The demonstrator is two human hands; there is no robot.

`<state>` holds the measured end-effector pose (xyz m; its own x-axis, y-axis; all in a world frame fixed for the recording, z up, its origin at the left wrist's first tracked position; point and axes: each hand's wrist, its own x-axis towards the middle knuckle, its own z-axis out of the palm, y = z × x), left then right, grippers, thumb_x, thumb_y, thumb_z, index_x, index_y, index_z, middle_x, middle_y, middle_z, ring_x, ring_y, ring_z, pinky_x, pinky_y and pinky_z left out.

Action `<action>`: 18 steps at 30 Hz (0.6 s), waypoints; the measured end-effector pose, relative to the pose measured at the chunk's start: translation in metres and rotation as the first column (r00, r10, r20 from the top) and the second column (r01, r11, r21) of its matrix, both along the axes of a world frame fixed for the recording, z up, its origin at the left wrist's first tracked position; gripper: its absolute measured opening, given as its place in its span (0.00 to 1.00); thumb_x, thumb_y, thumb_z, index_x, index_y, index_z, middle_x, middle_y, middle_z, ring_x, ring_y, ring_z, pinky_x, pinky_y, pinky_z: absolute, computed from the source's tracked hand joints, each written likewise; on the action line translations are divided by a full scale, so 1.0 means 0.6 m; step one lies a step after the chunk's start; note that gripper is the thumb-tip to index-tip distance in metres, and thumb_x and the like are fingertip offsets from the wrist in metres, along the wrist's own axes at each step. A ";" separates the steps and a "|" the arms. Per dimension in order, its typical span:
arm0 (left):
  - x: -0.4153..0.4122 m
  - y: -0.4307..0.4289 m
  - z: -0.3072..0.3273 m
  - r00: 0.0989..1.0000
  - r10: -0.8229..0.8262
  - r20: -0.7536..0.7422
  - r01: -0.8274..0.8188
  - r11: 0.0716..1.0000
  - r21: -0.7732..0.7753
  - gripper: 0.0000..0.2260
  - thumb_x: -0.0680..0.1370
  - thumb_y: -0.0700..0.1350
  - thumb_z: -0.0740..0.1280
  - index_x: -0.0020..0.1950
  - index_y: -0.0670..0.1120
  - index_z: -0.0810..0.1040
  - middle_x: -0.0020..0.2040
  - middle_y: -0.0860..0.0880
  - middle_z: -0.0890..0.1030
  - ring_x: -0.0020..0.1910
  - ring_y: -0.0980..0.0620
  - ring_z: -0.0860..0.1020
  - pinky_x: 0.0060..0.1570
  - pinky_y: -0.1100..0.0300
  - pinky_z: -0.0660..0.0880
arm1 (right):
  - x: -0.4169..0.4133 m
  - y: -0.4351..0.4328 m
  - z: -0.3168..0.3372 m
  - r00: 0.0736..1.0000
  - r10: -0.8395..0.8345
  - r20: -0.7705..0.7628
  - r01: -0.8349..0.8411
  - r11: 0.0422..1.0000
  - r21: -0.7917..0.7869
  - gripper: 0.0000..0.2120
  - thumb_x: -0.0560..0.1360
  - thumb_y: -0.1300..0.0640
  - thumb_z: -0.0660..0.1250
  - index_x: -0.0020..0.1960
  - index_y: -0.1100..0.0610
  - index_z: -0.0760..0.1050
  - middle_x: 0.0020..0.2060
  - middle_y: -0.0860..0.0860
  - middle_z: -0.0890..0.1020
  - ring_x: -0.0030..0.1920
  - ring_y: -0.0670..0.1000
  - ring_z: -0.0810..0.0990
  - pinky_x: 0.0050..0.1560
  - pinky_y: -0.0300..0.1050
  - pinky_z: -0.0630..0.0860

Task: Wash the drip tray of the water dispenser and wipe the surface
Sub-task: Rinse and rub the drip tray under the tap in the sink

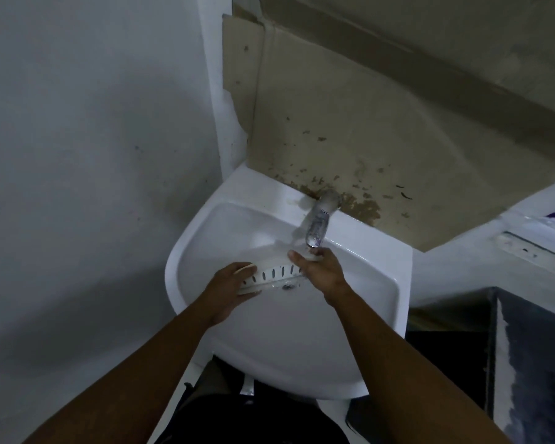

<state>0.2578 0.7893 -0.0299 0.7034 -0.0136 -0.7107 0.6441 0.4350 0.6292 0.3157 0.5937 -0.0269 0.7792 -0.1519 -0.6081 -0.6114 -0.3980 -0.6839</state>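
Closest in, the left forearm [135, 366] and the right forearm [404, 354] come up from the near edge, both bare, reaching out over the white sink [269, 357]. And there is the drip tray [276, 272], a white slotted strip held over the basin, running left to right just beyond the drain [288, 286]. The left hand [228, 291] grips the tray's left end, with the thumb on top and the fingers curled underneath. The right hand [322, 270] holds the right end, with the thumb pointing to the far side and the other fingers wrapped round the far edge, right under the spout of the tap [319, 222]. There's a wet glint around the drain, but whether water is running from the tap is hard to tell in this dim light. Behind the sink, a stained cardboard sheet [350, 107] leans against the far side, blotched dark near the tap's base. To the left stands a plain pale wall [77, 155].
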 end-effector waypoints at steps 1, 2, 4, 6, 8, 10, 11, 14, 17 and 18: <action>-0.001 0.001 -0.002 1.000 -0.009 -0.005 0.009 1.000 0.005 0.11 0.77 0.39 0.67 0.58 0.38 0.76 0.55 0.37 0.77 0.52 0.44 0.78 0.48 0.54 0.82 | 0.001 -0.005 -0.007 0.999 -0.043 0.014 0.043 0.999 0.021 0.28 0.65 0.40 0.76 0.57 0.56 0.76 0.54 0.53 0.81 0.51 0.53 0.82 0.56 0.51 0.79; -0.002 0.001 -0.004 1.000 -0.022 -0.003 0.022 1.000 0.010 0.11 0.76 0.40 0.68 0.58 0.38 0.77 0.56 0.37 0.77 0.53 0.44 0.78 0.49 0.53 0.81 | 0.001 -0.009 -0.014 0.995 -0.090 0.032 0.089 0.995 0.040 0.19 0.68 0.44 0.74 0.52 0.56 0.79 0.52 0.54 0.83 0.49 0.54 0.82 0.56 0.53 0.80; -0.005 0.004 -0.005 0.998 -0.057 0.014 0.057 0.998 0.017 0.10 0.76 0.41 0.69 0.56 0.40 0.77 0.55 0.40 0.77 0.55 0.43 0.78 0.50 0.51 0.81 | 0.000 -0.013 -0.023 0.983 -0.172 0.066 0.170 0.985 0.041 0.05 0.71 0.51 0.69 0.42 0.51 0.82 0.47 0.57 0.85 0.48 0.57 0.84 0.55 0.57 0.80; -0.010 0.007 -0.005 0.995 -0.087 0.038 0.086 0.996 0.030 0.11 0.75 0.42 0.69 0.57 0.40 0.77 0.54 0.41 0.77 0.56 0.43 0.78 0.50 0.51 0.81 | 0.003 -0.013 -0.031 0.975 -0.192 0.110 0.196 0.980 -0.031 0.06 0.66 0.51 0.65 0.37 0.48 0.80 0.45 0.57 0.86 0.49 0.60 0.84 0.54 0.58 0.80; -0.013 0.011 -0.006 0.995 -0.086 0.055 0.083 0.995 0.051 0.12 0.75 0.42 0.70 0.56 0.39 0.77 0.56 0.40 0.78 0.56 0.43 0.79 0.49 0.53 0.81 | 0.004 -0.001 -0.026 0.973 -0.183 0.141 0.195 0.978 -0.079 0.10 0.67 0.52 0.63 0.45 0.51 0.80 0.50 0.58 0.84 0.52 0.61 0.82 0.57 0.59 0.78; -0.012 0.014 -0.007 0.996 -0.063 0.066 0.059 0.996 0.062 0.11 0.74 0.42 0.71 0.54 0.39 0.77 0.56 0.40 0.78 0.54 0.44 0.79 0.48 0.55 0.81 | 0.006 0.019 -0.012 0.980 -0.138 0.143 0.152 0.984 -0.094 0.15 0.74 0.51 0.63 0.56 0.58 0.77 0.55 0.58 0.81 0.56 0.60 0.80 0.60 0.58 0.76; -0.012 0.014 -0.006 0.996 -0.055 0.074 0.050 0.997 0.063 0.11 0.74 0.41 0.71 0.54 0.39 0.77 0.55 0.40 0.79 0.53 0.45 0.79 0.49 0.55 0.81 | 0.006 0.029 -0.010 0.988 -0.103 0.119 0.112 0.991 -0.068 0.19 0.74 0.47 0.66 0.60 0.58 0.75 0.58 0.57 0.79 0.57 0.59 0.80 0.60 0.56 0.77; -0.011 0.018 -0.005 0.994 -0.052 0.100 0.041 0.994 0.103 0.11 0.73 0.40 0.72 0.52 0.39 0.76 0.53 0.42 0.78 0.51 0.46 0.79 0.51 0.54 0.80 | 0.005 0.051 0.002 1.000 0.014 0.008 -0.014 1.000 -0.022 0.45 0.61 0.36 0.77 0.69 0.56 0.66 0.64 0.52 0.67 0.61 0.53 0.73 0.65 0.47 0.73; -0.014 0.024 -0.010 0.994 -0.036 0.103 0.023 0.992 0.124 0.10 0.73 0.40 0.72 0.50 0.40 0.76 0.53 0.41 0.78 0.52 0.46 0.79 0.53 0.53 0.80 | 0.014 0.052 -0.003 1.000 0.000 0.019 0.000 1.000 0.014 0.43 0.62 0.36 0.77 0.68 0.58 0.70 0.61 0.51 0.74 0.59 0.51 0.77 0.62 0.44 0.74; -0.016 0.027 -0.012 0.995 -0.026 0.098 0.015 0.993 0.120 0.09 0.73 0.40 0.72 0.50 0.41 0.76 0.54 0.41 0.78 0.52 0.46 0.79 0.53 0.53 0.80 | 0.016 0.050 -0.004 0.999 0.005 0.034 -0.005 1.000 -0.021 0.37 0.65 0.35 0.74 0.64 0.57 0.74 0.58 0.51 0.78 0.56 0.51 0.80 0.62 0.47 0.76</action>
<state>0.2482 0.8055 -0.0371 0.7710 0.0521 -0.6347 0.5839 0.3402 0.7371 0.3253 0.6238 -0.0292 0.8001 -0.1607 -0.5780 -0.5860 -0.4156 -0.6956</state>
